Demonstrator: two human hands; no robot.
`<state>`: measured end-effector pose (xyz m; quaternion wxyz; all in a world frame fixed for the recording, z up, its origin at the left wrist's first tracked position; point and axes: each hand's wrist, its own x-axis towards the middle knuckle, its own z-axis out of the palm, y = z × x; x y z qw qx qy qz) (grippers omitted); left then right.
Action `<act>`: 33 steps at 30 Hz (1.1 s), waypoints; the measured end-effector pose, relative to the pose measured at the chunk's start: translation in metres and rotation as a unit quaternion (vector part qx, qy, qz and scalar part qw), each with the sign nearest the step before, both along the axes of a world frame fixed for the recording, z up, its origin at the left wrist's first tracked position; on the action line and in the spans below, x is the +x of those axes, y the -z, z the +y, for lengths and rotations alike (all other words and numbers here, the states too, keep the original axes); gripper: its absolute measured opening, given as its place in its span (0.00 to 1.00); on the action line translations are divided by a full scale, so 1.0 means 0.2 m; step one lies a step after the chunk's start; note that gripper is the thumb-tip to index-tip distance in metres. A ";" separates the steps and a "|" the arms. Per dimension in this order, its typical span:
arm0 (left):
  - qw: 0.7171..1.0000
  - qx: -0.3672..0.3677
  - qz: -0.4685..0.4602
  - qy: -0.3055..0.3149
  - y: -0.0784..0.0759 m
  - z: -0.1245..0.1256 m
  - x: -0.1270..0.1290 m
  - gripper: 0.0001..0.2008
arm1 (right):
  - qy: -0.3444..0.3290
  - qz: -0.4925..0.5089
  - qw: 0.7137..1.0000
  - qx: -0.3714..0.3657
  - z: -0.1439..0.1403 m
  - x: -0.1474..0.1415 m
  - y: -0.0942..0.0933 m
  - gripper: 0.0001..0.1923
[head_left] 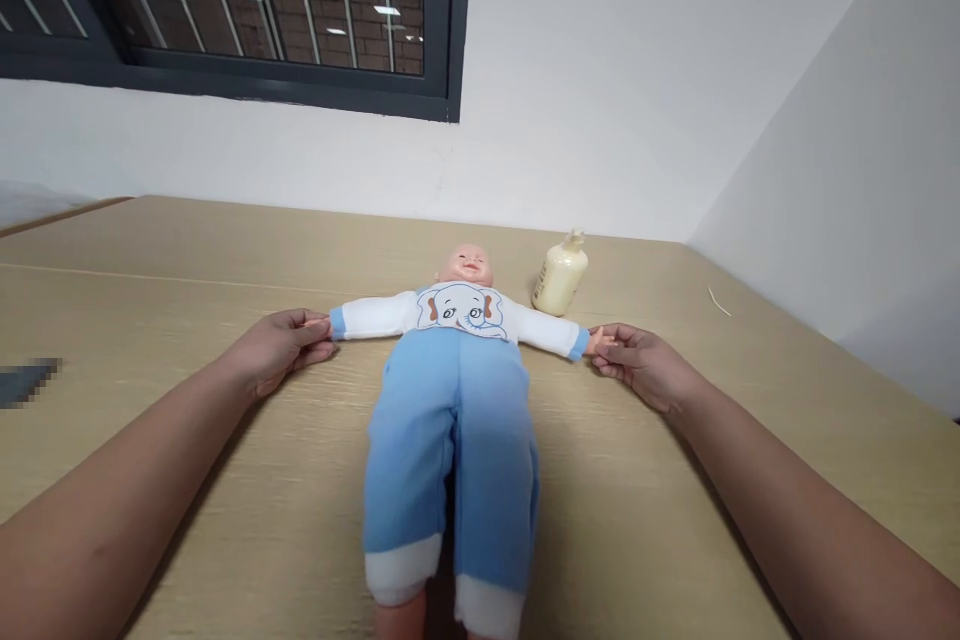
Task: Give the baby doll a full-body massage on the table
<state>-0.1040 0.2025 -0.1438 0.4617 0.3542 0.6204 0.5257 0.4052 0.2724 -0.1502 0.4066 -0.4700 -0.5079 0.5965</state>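
On table [225, 480], centre: doll [454, 400], face up, arms outstretched. My left hand [281, 348] pinches one wrist, my right hand [637, 360] the other. Likely light; cloth body soft, head seemingly hard. Wrists suit holding. Beyond: bottle [559, 275], lying near its head.

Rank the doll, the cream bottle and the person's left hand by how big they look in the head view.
1. doll
2. left hand
3. cream bottle, though it lies farther from the camera, so its true size is unsure.
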 end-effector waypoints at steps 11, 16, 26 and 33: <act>0.998 0.012 0.010 0.057 0.05 0.02 -0.02 0.14 | 0.049 -0.085 0.995 0.020 0.02 -0.03 0.01 0.25; 0.999 -0.024 -0.008 0.030 0.03 0.01 -0.03 0.05 | 0.119 -0.165 0.977 0.067 0.04 -0.03 0.05 0.22; 0.997 -0.057 -0.059 -0.006 -0.01 0.01 0.00 0.09 | 0.025 -0.078 0.996 0.021 0.02 0.02 0.03 0.22; 0.997 -0.045 -0.052 -0.019 -0.01 0.01 0.02 0.06 | -0.075 -0.018 0.997 -0.027 0.03 0.08 -0.01 0.22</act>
